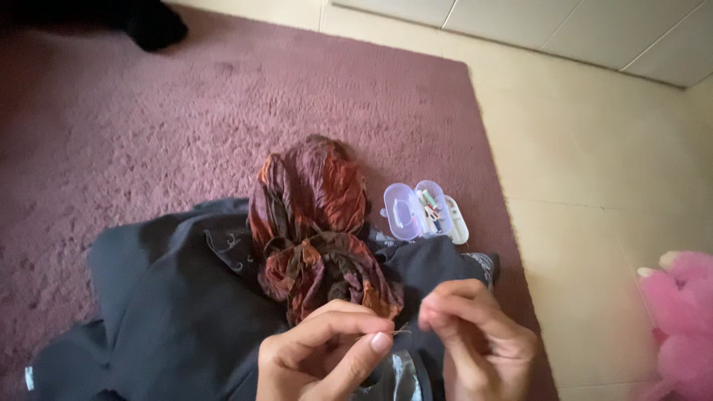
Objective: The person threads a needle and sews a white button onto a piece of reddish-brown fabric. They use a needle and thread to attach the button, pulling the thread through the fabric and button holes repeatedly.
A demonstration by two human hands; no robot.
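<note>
on the left a dark grey garment (171, 297) lies spread and rumpled over the mauve carpet (148, 111), with a small white tag showing at its lower left edge. on top of it, a little right of middle, sits a crumpled rust-and-brown cloth (316, 223), bunched into folds.

low in the view the left hand (319, 353) is closed in a pinch, thumb and forefinger pressed together on a thin needle (402, 331) whose tip pokes out to the right. just beside it the right hand (479, 338) is also pinched shut, fingertips brought up to the needle's end — whatever thread it grips is too fine to make out. the needle hangs between the two hands, above the dark garment and just below the rust cloth.

judged from this, the step in hand looks like threading the needle, or drawing thread through its eye. the next move would call for steady fingers and a close line-up of thread end and eye, since both are tiny and the hands nearly touch.

further right, an open clear-lilac sewing kit box (423, 212) rests on the carpet near its edge, small spools and bits inside. beyond the carpet is cream tiled floor (609, 148), and at the far right edge a pink plush toy (679, 327).

count — one needle, two hands, one dark garment, one rust cloth, one sewing box, one plush toy.
</note>
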